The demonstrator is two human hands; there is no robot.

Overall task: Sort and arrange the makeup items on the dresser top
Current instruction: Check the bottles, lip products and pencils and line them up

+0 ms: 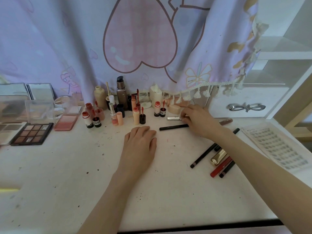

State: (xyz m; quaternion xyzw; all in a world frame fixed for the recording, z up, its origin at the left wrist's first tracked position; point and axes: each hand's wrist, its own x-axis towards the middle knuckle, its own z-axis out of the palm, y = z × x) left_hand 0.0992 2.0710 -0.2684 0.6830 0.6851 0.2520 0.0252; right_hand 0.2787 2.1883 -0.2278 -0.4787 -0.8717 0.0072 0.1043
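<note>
My left hand (141, 142) lies flat, palm down, on the white dresser top (67, 174), holding nothing. My right hand (199, 120) reaches to the back right and pinches the end of a small silver tube (173, 118) lying on the surface. A black pencil (173, 127) lies just in front of it, partly under the hand. Several lip tubes and bottles (118, 108) stand in a cluster at the back centre. Pencils, a red pen and a gold tube (218, 157) lie in a loose pile under my right forearm.
Eyeshadow and blush palettes (32, 134) sit at the left with clear boxes and mirrors behind. A lash sheet (276, 146) lies at the right edge. A lilac curtain (135, 39) hangs behind; a white drawer unit (248, 105) stands at the back right.
</note>
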